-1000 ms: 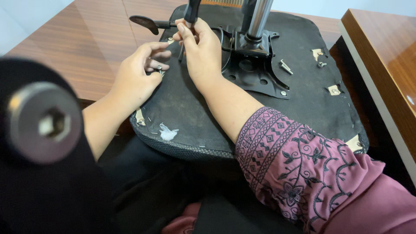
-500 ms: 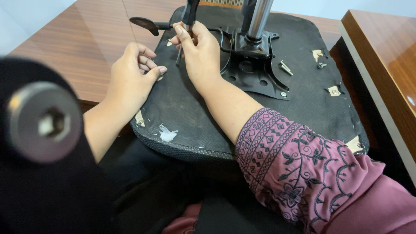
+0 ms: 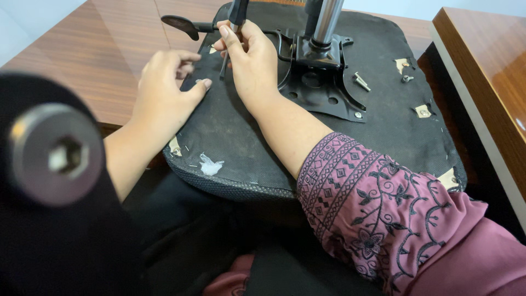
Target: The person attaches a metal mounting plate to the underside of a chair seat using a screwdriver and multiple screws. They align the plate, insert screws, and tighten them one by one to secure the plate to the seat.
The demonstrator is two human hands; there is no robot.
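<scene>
Screw-driving step, judging by the pose: right hand (image 3: pixel 249 57) clenched round a screwdriver (image 3: pixel 233 27), tip down on the upturned seat (image 3: pixel 383 120) by the bracket (image 3: pixel 323 77). Left hand (image 3: pixel 164 90) resting loose beside, holding nothing visible. Next calls for steady downward pressure, shaft upright.

Two hands are seen: the left hand (image 3: pixel 164 90) and the right hand (image 3: pixel 253 60). One screwdriver (image 3: pixel 234 24) is counted. One upturned chair seat (image 3: pixel 263 148) is counted, with one metal mounting plate (image 3: pixel 323 82), one gas-lift column (image 3: pixel 327 19) and one lever (image 3: pixel 183 24). Two loose bolts (image 3: pixel 361 82) (image 3: pixel 406 78) are counted.
</scene>
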